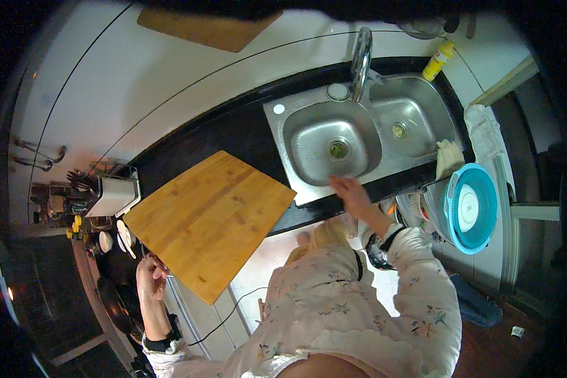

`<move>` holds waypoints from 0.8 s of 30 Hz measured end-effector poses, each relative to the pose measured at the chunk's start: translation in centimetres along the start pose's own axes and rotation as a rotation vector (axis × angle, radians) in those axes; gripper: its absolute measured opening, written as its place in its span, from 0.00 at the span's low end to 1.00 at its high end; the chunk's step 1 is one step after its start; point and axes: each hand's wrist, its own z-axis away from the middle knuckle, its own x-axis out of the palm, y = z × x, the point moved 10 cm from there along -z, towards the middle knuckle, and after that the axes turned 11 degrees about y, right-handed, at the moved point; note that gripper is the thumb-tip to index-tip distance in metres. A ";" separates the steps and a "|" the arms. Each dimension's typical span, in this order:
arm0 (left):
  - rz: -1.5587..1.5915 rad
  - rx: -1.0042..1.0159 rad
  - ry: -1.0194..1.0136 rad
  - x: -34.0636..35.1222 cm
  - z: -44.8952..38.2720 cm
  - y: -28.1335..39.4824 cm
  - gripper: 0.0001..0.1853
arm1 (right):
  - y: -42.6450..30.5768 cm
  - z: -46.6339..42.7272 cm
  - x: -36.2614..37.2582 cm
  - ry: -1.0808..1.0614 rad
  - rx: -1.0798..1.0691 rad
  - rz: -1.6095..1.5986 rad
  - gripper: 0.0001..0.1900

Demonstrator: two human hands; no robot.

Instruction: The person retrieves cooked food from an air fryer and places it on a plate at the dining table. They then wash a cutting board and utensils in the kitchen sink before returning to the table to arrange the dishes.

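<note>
A large wooden cutting board [210,222] lies aslant at the left, its near corner reaching past the front of the black countertop [196,139]. At the board's left side my left hand [152,274] has its fingers curled around what looks like a metal handle; the grip is partly hidden. Over the front rim of the left sink basin [307,146] reaches my right hand [352,194], slightly blurred, with its fingers extended and nothing in them. Green scraps sit in the drain [339,149] of that basin.
A chrome faucet [361,64] rises behind the two basins. The right basin [418,111] has a yellow bottle [438,60] behind it. A blue plastic basin [489,208] stands at the right. Left of the board are a knife rack [115,193] and a wok [111,302].
</note>
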 end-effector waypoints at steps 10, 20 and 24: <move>0.066 -0.070 -0.002 9.2 5.8 -1.9 0.03 | 17.3 -5.9 -8.0 0.000 -0.075 0.305 0.15; 0.194 -0.224 -0.003 22.1 8.5 -6.0 0.04 | 21.4 -16.1 -3.6 0.002 0.182 0.030 0.10; 0.221 -0.249 0.020 24.8 8.7 -7.9 0.04 | 24.1 -18.3 3.2 -0.124 0.278 -0.254 0.11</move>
